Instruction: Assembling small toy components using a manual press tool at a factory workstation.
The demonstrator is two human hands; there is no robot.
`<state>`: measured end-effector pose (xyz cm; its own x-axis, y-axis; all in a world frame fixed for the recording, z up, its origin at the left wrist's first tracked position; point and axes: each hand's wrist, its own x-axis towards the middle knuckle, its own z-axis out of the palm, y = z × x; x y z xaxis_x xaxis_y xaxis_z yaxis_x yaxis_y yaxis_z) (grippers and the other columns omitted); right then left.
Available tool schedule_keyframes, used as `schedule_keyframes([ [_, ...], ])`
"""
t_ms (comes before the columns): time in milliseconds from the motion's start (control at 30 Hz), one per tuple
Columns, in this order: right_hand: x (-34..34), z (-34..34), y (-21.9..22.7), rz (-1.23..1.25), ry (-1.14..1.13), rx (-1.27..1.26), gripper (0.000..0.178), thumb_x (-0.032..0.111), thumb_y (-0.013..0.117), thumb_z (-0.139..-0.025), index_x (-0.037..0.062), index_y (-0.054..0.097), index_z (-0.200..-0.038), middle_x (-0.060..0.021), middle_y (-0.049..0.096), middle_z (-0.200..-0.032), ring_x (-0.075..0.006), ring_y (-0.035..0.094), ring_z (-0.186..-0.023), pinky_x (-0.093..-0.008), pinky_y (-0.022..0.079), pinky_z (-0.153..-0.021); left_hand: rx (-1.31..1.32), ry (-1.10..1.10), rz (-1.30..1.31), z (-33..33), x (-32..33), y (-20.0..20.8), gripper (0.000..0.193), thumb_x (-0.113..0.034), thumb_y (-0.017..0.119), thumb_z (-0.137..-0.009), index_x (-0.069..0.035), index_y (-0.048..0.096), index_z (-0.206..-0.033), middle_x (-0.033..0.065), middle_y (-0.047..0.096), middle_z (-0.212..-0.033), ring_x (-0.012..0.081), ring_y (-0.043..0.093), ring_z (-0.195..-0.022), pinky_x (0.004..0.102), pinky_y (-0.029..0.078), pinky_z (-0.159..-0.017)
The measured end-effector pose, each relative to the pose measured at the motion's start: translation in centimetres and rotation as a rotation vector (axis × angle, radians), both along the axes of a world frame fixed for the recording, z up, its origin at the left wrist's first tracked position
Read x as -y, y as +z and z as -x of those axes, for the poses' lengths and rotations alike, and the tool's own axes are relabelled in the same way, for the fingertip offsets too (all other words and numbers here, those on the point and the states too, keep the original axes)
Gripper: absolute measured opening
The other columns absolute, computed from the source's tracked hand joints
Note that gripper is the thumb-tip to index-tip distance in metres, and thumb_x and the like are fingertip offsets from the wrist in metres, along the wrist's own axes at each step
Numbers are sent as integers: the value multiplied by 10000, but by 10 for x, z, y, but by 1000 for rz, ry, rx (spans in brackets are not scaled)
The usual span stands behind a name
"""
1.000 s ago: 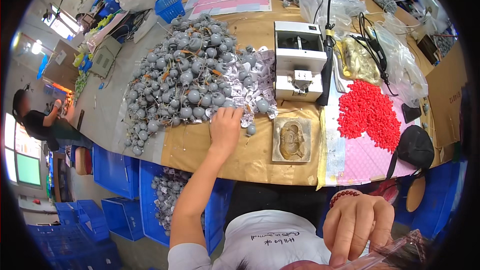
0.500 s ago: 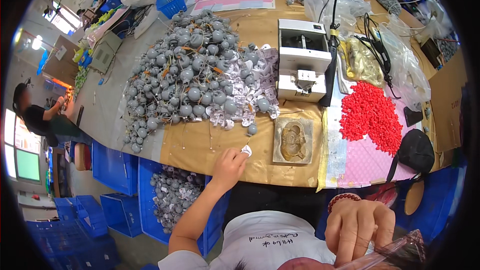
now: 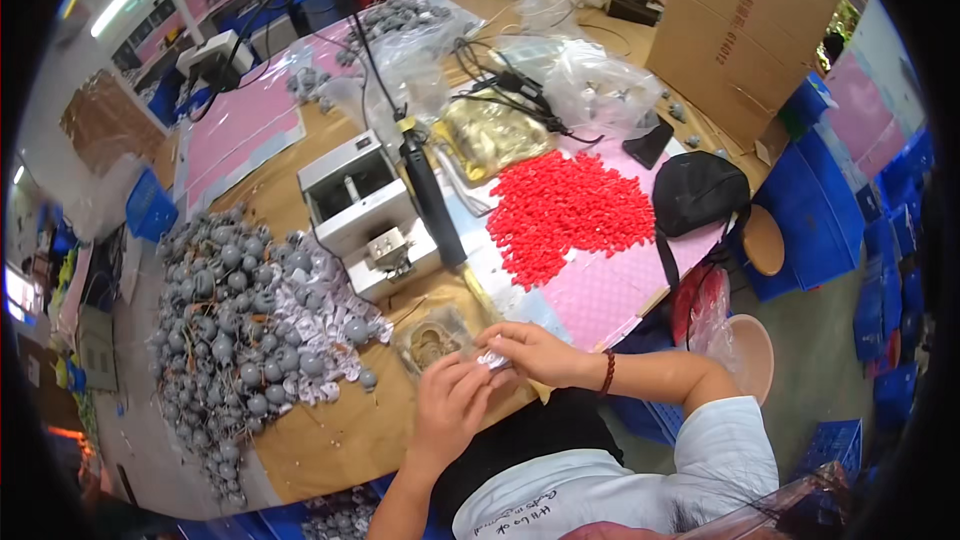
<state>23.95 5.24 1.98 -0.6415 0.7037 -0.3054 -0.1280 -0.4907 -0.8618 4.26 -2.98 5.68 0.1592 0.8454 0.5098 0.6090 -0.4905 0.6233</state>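
My left hand (image 3: 452,402) and my right hand (image 3: 528,352) meet at the table's front edge, both with fingers closed around a small white plastic part (image 3: 490,360). The fingers cover most of that part. Just behind them lies a square metal mold block (image 3: 412,342) with a rounded hollow, its near side partly hidden by my hands. To the left spreads a big heap of grey balls with thin wires (image 3: 225,330), and white plastic parts (image 3: 325,302) lie along its right side. One grey ball (image 3: 368,379) sits at the heap's near right edge.
Behind the mold stands a white bench machine (image 3: 368,212). Right of it are a pile of small red pieces (image 3: 565,210), a black bag (image 3: 700,192) and clear plastic bags (image 3: 610,80). A cardboard box (image 3: 745,25) stands far right; blue bins (image 3: 800,215) are beyond the edge.
The view has swung to the right. My right hand has come down from near the head to join my left hand, which has brought the white part over in front of the mold.
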Motion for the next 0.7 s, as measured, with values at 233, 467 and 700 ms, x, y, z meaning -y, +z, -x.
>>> schedule_keyframes([
  [233,-169,-96,70,-158,-706,-250,351,208,503,-1080,-87,526,-1270,-255,648,-1194,-374,670,-1122,-473,540,-1050,-182,295,56,76,13,-19,336,4,739,-818,-40,684,-1146,138,639,-1155,386,587,-1139,480,476,-998],
  [467,-179,-124,27,-163,-610,27,307,206,557,-1066,-45,609,-1234,-161,710,-1089,-251,712,-989,-369,585,-893,-358,485,165,99,20,-65,324,-24,721,-844,-37,683,-1166,186,579,-1220,402,540,-1140,481,470,-980],
  [700,-88,-90,-8,-894,-295,518,124,52,652,-967,5,712,-1066,-94,723,-948,-199,700,-807,-299,556,-706,-338,515,180,117,18,-84,261,-20,706,-864,-27,694,-1125,179,594,-1160,382,548,-1089,468,479,-946],
])
